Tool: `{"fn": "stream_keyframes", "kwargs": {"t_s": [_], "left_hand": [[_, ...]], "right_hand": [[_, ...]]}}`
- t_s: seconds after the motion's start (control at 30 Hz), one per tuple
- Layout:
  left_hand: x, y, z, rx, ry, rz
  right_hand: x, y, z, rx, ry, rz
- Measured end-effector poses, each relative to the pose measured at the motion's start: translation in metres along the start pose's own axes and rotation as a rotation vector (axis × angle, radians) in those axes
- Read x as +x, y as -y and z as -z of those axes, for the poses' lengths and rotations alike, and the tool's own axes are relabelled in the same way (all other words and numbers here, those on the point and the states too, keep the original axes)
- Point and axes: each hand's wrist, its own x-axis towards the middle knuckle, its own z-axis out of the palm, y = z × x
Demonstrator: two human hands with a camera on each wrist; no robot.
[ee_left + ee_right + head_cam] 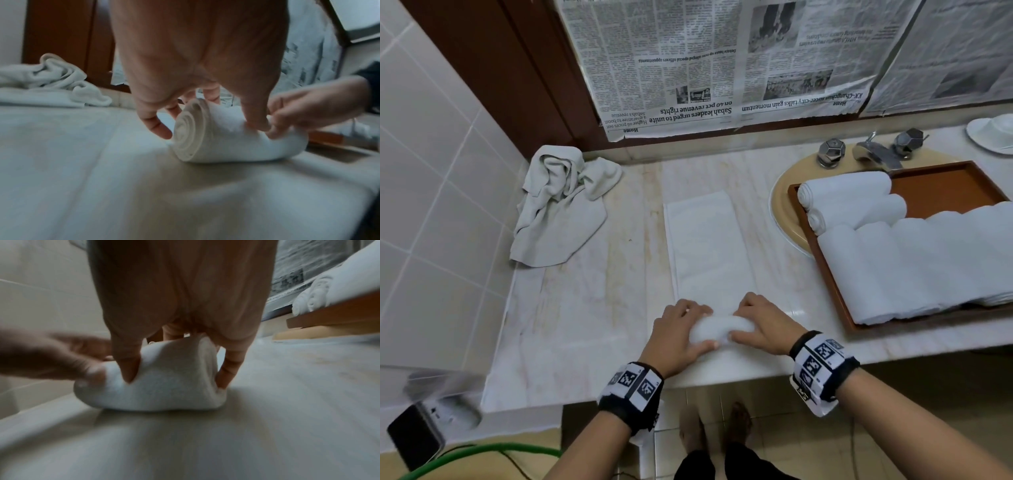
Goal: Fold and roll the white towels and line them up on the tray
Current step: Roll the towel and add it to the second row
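Note:
A white towel (705,246) lies folded in a long strip on the marble counter, its near end wound into a roll (717,329). My left hand (681,334) grips the roll's left end, fingers over the top and thumb at the front. My right hand (760,325) grips the right end the same way. The left wrist view shows the roll's spiral end (189,131); the right wrist view shows the roll (164,386) squeezed under my thumb. A brown tray (948,185) on the right holds several rolled and folded white towels (849,192).
A crumpled greyish towel (561,202) lies at the counter's back left by the tiled wall. The tray sits over a beige sink (780,202) with a chrome tap (873,150). Newspaper (688,68) covers the back wall. A white dish (993,133) stands far right.

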Motion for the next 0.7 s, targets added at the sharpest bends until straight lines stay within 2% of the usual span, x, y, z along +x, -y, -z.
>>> {"fn": "stream_keyframes", "kwargs": {"t_s": [0.07,0.17,0.3,0.37,0.43,0.57,0.7], "left_hand": [[-0.001,0.003,0.001,0.018,0.019,0.008],[0.004,0.006,0.007,-0.052,0.093,0.071],[0.007,0.005,0.012,-0.089,0.174,0.099],[0.006,0.003,0.012,-0.152,0.184,0.11],[0.003,0.003,0.008,-0.163,0.148,0.1],[-0.01,0.001,0.0,-0.045,-0.032,-0.011],[-0.016,0.003,-0.003,0.161,-0.037,-0.048]], "right_hand": [[0.005,0.003,0.006,0.001,0.072,-0.017],[0.001,0.007,0.004,0.054,0.032,-0.038],[-0.017,0.011,-0.012,-0.297,-0.137,0.095],[-0.022,0.011,-0.016,-0.335,-0.12,0.113],[-0.022,0.008,-0.018,-0.31,-0.084,0.091],[-0.011,0.009,-0.008,-0.104,-0.006,0.011],[0.001,0.015,0.009,0.03,0.124,-0.086]]}}
